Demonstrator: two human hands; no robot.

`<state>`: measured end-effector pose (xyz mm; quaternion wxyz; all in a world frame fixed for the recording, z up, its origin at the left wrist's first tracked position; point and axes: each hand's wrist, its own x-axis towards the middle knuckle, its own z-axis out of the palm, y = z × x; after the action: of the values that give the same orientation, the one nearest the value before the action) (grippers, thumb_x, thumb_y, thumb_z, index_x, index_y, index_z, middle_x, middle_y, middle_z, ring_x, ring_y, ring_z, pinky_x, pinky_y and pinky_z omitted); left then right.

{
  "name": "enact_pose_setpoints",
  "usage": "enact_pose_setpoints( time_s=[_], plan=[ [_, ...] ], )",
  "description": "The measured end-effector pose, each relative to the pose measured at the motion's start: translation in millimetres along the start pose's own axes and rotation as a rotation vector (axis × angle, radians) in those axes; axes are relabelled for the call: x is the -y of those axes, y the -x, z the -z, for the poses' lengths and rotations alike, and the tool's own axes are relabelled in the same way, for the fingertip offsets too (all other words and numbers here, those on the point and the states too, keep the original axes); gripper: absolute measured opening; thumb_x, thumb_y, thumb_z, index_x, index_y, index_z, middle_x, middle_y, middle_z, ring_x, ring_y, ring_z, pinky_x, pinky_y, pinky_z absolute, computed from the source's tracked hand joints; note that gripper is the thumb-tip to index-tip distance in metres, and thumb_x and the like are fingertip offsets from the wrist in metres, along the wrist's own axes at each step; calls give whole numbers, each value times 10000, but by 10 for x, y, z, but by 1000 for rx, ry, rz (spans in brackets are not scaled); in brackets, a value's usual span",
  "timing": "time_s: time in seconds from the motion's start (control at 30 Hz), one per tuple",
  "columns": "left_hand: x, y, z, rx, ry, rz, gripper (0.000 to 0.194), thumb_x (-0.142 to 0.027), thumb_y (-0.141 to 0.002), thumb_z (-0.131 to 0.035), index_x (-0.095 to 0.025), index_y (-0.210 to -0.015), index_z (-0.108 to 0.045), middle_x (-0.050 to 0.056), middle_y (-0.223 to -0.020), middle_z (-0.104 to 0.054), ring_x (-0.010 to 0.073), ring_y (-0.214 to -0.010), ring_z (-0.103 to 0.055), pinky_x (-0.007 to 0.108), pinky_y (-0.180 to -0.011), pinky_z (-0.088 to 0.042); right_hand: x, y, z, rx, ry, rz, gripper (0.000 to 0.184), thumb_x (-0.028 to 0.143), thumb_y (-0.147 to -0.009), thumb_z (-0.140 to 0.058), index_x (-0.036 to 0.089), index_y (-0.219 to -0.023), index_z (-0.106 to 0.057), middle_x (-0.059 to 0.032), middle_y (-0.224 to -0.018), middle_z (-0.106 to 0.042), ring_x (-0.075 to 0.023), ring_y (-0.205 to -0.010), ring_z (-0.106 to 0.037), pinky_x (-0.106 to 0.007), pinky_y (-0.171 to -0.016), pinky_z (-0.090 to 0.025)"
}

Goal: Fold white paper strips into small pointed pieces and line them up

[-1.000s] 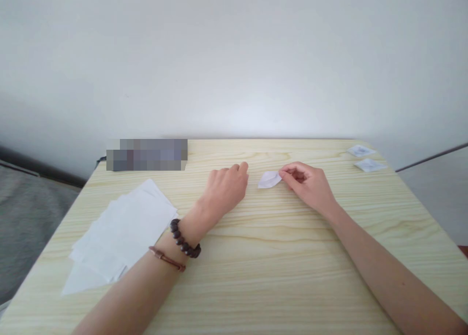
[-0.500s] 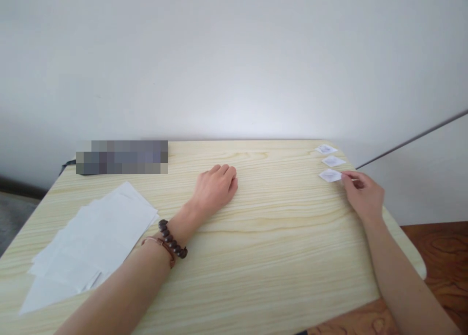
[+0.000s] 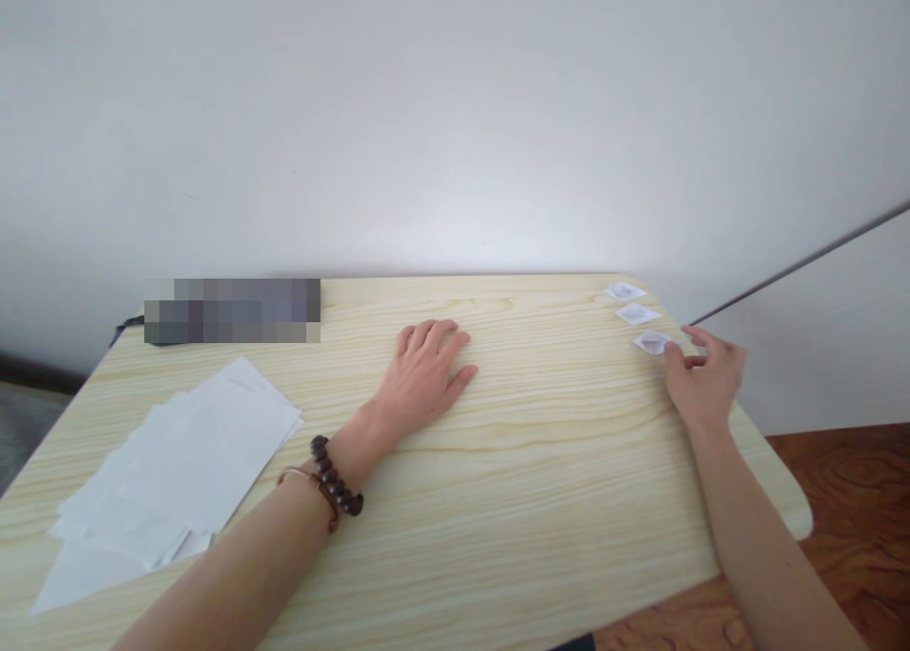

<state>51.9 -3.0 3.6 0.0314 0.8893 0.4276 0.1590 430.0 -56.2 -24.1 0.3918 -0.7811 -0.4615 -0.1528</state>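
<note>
My left hand (image 3: 425, 374) lies palm down on the wooden table (image 3: 540, 490), its fingers spread and nothing in them. At the table's right edge, my right hand (image 3: 707, 384) has its thumb and fingers apart. Its thumb tip is at the right end of the nearest folded white paper diamond (image 3: 649, 343); whether it touches the paper I cannot tell. Behind that piece lie a middle paper diamond (image 3: 638, 314) and a far paper diamond (image 3: 625, 292), forming a short row toward the back corner.
Overlapping white paper sheets (image 3: 191, 452) are fanned out on the left of the table. A dark, pixelated object (image 3: 234, 312) sits at the back left. Behind the table rises a white wall (image 3: 455, 130); dark wood-grain flooring (image 3: 860, 509) shows at the right.
My right hand's fingers have parted from their pinch on the nearest paper diamond, which has shifted slightly right relative to the other two. My left hand has uncurled and spread its fingers.
</note>
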Motion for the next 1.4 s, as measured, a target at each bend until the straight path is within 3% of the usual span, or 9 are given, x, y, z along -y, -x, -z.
enact_pose_setpoints(
  time_s=[0.07,0.23,0.37,0.5,0.6,0.73,0.87,1.2,1.4],
  plan=[
    [-7,30,-31,22,-10,-7,481,-435,-958,-408,-158,-1344,-484,136,-1455,-437,313,-1348,-362,509,-1117,-267,124,86,-12,38,-18,80,370,287,-769,-567,131,-1091,-659,-108,-979,-562,-152,-622,-452,-385,-781,-489],
    [-99,279,-43,98,-75,-3,527,-412,-982,-347,-147,-1435,-396,123,-1542,-321,305,-1438,-234,492,-1171,-206,672,429,-63,340,-62,353,268,262,-842,-540,175,-1070,-652,-100,-1075,-536,-123,-610,-516,-321,-691,-502],
    [-85,552,156,185,-118,-22,476,-388,-990,-336,-247,-1442,-388,63,-1546,-324,269,-1425,-276,491,-1162,-242,1314,746,-113,522,-123,556,227,207,-899,-469,186,-1033,-650,-90,-1069,-574,-145,-703,-597,-306,-715,-494],
    [238,748,574,183,-267,309,518,-432,-922,-467,-203,-1386,-475,155,-1412,-453,355,-1300,-416,548,-1061,-347,1938,976,-232,630,-180,720,226,181,-903,-464,207,-1045,-638,-76,-1047,-609,-200,-870,-608,-328,-797,-476],
    [609,914,870,266,-312,564,692,-590,-802,-551,-178,-1356,-504,177,-1383,-448,428,-1277,-394,609,-1008,-356,2182,1026,-341,660,-214,710,221,203,-900,-479,209,-1059,-632,-74,-1081,-606,-200,-856,-610,-339,-797,-475],
    [914,1103,1031,501,-165,697,919,-551,-661,-647,-132,-1434,-381,182,-1434,-395,420,-1301,-361,555,-1019,-374,2184,994,-419,686,-318,636,218,212,-908,-476,187,-1061,-630,-73,-1046,-610,-197,-867,-622,-331,-806,-477],
    [909,1109,1039,526,-103,764,1017,-451,-554,-713,-159,-1451,-333,161,-1448,-345,398,-1318,-327,480,-1008,-405,2124,972,-423,713,-373,636,216,207,-896,-490,180,-1057,-631,-69,-1038,-611,-190,-834,-626,-327,-767,-483],
    [1012,1076,1034,327,-56,736,588,-471,-627,-658,-204,-1139,-549,103,-1143,-591,315,-1104,-532,408,-932,-425,2120,974,-393,755,-392,618,221,211,-897,-497,189,-1066,-637,-64,-1048,-602,-165,-786,-613,-303,-720,-494],
    [937,1026,1138,317,-60,784,414,-592,-753,-540,-199,-851,-623,70,-822,-683,286,-819,-625,334,-695,-429,2113,969,-389,762,-400,613,212,202,-889,-502,194,-1047,-643,-60,-1037,-602,-150,-738,-597,-289,-678,-488]
  ],
)
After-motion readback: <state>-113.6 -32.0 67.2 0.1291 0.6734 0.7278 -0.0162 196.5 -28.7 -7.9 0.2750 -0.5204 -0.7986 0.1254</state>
